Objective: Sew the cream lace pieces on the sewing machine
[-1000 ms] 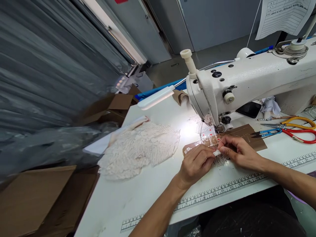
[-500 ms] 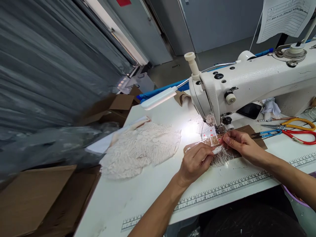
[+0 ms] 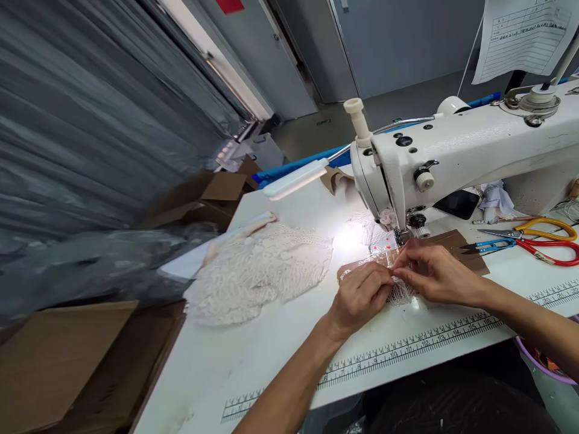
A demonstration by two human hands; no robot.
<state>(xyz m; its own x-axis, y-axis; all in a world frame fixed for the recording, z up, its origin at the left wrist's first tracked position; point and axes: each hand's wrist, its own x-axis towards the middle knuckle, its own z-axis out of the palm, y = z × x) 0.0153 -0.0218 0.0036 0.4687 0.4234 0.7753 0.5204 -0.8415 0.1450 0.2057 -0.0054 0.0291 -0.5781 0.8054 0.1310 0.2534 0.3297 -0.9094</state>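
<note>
My left hand (image 3: 364,295) is closed in a pinch on the edge of a small white lace piece (image 3: 400,293) with a fringe. My right hand (image 3: 432,271) pinches at the same spot, its fingertips meeting the left ones. The fingers hide most of the lace piece. Both hands sit just in front of the sewing machine's needle area (image 3: 401,237). Beneath them lies a brown card (image 3: 359,263) with clear tape over it. More white lace (image 3: 368,226) lies behind the presser foot, under the lamp's glare.
A heap of white lace (image 3: 262,271) lies left on the white table (image 3: 203,367). Blue thread snips (image 3: 491,245) and scissors with red and yellow handles (image 3: 547,238) lie at right. The sewing machine (image 3: 474,144) stands behind the hands, its lamp (image 3: 296,179) reaching left. Cardboard boxes (image 3: 67,361) stand beyond the left edge.
My right hand has moved left from beside the needle area to my left fingertips, covering the white piece. The left hand has stayed nearly in place.
</note>
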